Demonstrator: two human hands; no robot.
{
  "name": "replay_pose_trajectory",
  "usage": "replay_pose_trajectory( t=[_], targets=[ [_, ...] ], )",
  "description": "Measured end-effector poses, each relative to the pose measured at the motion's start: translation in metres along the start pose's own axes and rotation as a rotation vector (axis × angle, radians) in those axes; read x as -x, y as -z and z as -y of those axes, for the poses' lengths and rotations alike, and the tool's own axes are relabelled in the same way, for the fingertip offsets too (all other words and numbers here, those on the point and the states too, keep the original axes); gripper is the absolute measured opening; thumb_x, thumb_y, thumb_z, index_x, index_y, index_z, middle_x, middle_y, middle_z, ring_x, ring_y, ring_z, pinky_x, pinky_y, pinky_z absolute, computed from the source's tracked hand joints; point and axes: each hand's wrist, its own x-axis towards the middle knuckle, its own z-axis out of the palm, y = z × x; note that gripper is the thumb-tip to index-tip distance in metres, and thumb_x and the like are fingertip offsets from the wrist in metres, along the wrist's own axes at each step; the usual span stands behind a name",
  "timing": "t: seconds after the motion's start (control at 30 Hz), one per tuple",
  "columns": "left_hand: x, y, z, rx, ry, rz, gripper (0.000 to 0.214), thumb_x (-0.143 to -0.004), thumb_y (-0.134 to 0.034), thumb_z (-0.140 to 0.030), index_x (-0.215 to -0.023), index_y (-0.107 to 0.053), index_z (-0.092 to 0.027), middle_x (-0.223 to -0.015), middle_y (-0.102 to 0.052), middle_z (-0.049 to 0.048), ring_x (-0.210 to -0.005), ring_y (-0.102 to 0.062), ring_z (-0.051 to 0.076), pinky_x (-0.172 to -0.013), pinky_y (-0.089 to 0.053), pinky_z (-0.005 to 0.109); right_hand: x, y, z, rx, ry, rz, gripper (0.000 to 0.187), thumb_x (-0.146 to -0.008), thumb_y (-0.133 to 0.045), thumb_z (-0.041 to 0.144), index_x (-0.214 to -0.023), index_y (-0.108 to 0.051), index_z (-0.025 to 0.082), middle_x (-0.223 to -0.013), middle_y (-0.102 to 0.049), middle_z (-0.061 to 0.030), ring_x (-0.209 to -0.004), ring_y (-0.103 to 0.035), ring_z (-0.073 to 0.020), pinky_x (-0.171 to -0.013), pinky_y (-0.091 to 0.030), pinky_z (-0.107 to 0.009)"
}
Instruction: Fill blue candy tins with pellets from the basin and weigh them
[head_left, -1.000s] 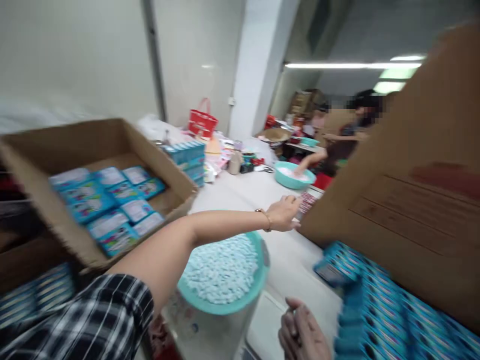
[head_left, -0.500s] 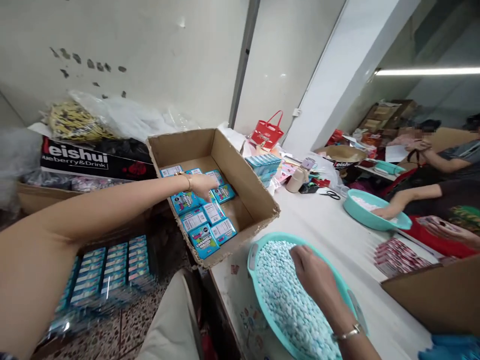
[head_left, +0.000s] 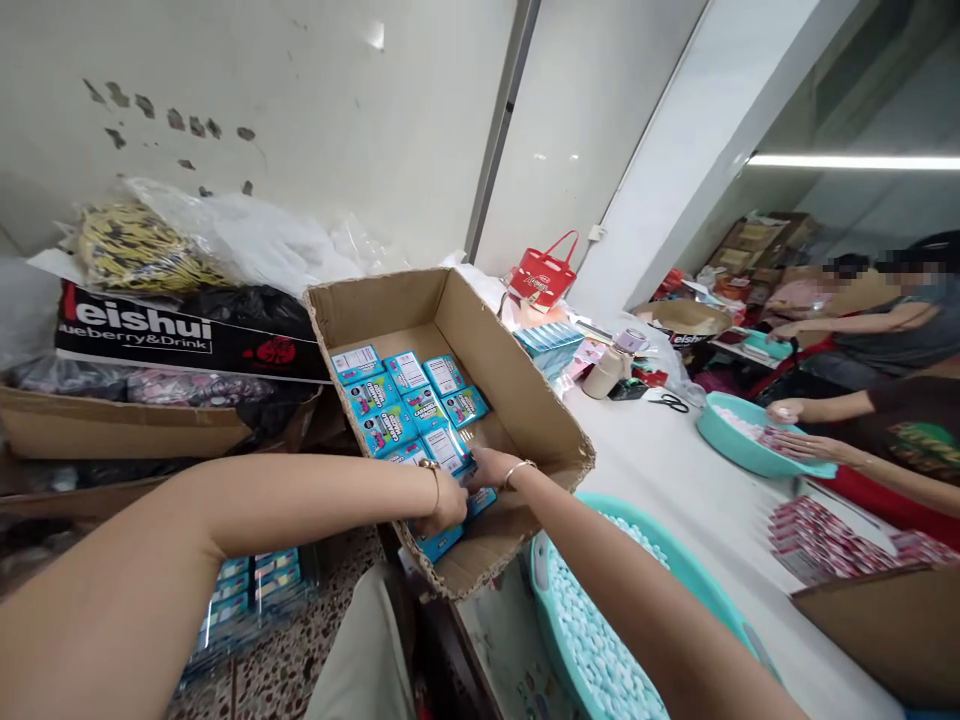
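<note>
A brown cardboard box (head_left: 525, 395) holds several small blue candy boxes (head_left: 386, 428), laid flat in rows, some with the label side up and some with the printed back up. Both my hands reach into its near end and meet over the candy boxes there. My left hand (head_left: 448, 500) is curled with its fingers pointing down, and their tips are hidden. Close against it, my right hand (head_left: 491, 468) is closed, its fingertips partly covered by the left. Whatever lies between them cannot be made out. Beneath my right forearm stands a turquoise basin (head_left: 544, 580) full of pale blue candies (head_left: 592, 640).
Wrapped stacks of blue boxes (head_left: 277, 580) sit low at left. A black printed carton (head_left: 187, 340) stands behind them. On the white table (head_left: 637, 440) are scissors (head_left: 667, 402), a red bag (head_left: 541, 275) and pink packs (head_left: 814, 530). A co-worker's hands work in another turquoise basin (head_left: 742, 450).
My right hand has left the basin of candies and entered the cardboard box. My left hand has moved toward the box's near end. The co-worker now has both hands at their basin.
</note>
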Motion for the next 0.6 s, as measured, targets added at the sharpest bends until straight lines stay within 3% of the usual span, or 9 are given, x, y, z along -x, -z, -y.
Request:
replay_pose_trajectory(
  t=[0.13,0.23,0.3,0.37,0.43,0.5,0.6],
  targets=[
    [0.006,0.02,0.0,-0.051,-0.068,0.123,0.022,-0.046,-0.082,-0.015,-0.043,-0.06,-0.019,-0.059,-0.063,0.0061,-0.06,-0.061,0.025,-0.062,-0.053,0.04,0.013,0.004,0.002,0.087,0.015,-0.027,0.032,-0.057,-0.083,0.031,-0.077,-0.069,0.012,-0.073,-0.069,-0.0061,-0.07,-0.063,-0.0198,-0.064,-0.044,-0.028],
    [0.033,0.048,0.006,-0.104,-0.136,0.054,0.013,-0.056,-0.074,-0.013,-0.065,-0.068,-0.02,-0.078,-0.067,0.0067,-0.07,-0.062,0.025,-0.066,-0.053,0.038,0.038,0.023,0.013,0.161,0.038,-0.153,0.024,-0.062,-0.079,0.027,-0.08,-0.07,0.014,-0.081,-0.07,-0.0101,-0.08,-0.064,-0.0253,-0.073,-0.045,-0.034],
    [0.062,0.065,0.009,-0.167,-0.141,-0.157,0.022,-0.068,-0.063,-0.009,-0.086,-0.068,-0.02,-0.099,-0.064,0.0098,-0.084,-0.061,0.026,-0.075,-0.051,0.04,0.066,0.04,0.018,0.205,0.057,-0.292,0.025,-0.071,-0.069,0.022,-0.096,-0.068,0.015,-0.096,-0.07,-0.0147,-0.095,-0.062,-0.0303,-0.088,-0.041,-0.043],
    [0.093,0.074,0.009,-0.24,-0.102,-0.554,0.03,-0.076,-0.051,-0.004,-0.097,-0.065,-0.02,-0.1,-0.06,0.0099,-0.09,-0.058,0.024,-0.081,-0.049,0.04,0.103,0.055,0.017,0.261,0.099,-0.498,0.035,-0.08,-0.059,0.02,-0.115,-0.061,0.016,-0.11,-0.066,-0.0159,-0.109,-0.056,-0.0326,-0.102,-0.027,-0.053],
    [0.117,0.074,0.003,-0.274,-0.101,-0.899,0.038,-0.078,-0.045,-0.001,-0.107,-0.062,-0.02,-0.1,-0.058,0.0092,-0.095,-0.056,0.024,-0.085,-0.047,0.04,0.144,0.066,0.01,0.346,0.174,-0.786,0.04,-0.086,-0.056,0.023,-0.125,-0.054,0.02,-0.11,-0.067,-0.0115,-0.11,-0.054,-0.0302,-0.108,-0.015,-0.057],
    [0.132,0.068,-0.011,-0.279,-0.165,-1.101,0.045,-0.078,-0.046,0.0,-0.116,-0.058,-0.021,-0.105,-0.057,0.0092,-0.104,-0.054,0.025,-0.092,-0.045,0.044,0.186,0.07,-0.001,0.393,0.212,-1.018,0.04,-0.088,-0.055,0.026,-0.128,-0.052,0.022,-0.106,-0.068,-0.0073,-0.105,-0.055,-0.027,-0.11,-0.01,-0.058],
    [0.134,0.056,-0.048,-0.255,-0.293,-1.271,0.044,-0.08,-0.051,-0.005,-0.121,-0.055,-0.019,-0.111,-0.055,0.0102,-0.117,-0.05,0.027,-0.103,-0.038,0.052,0.245,0.064,-0.021,0.399,0.236,-1.24,0.038,-0.089,-0.057,0.029,-0.126,-0.052,0.023,-0.097,-0.068,-0.0045,-0.1,-0.056,-0.0243,-0.111,-0.013,-0.057]
  ],
)
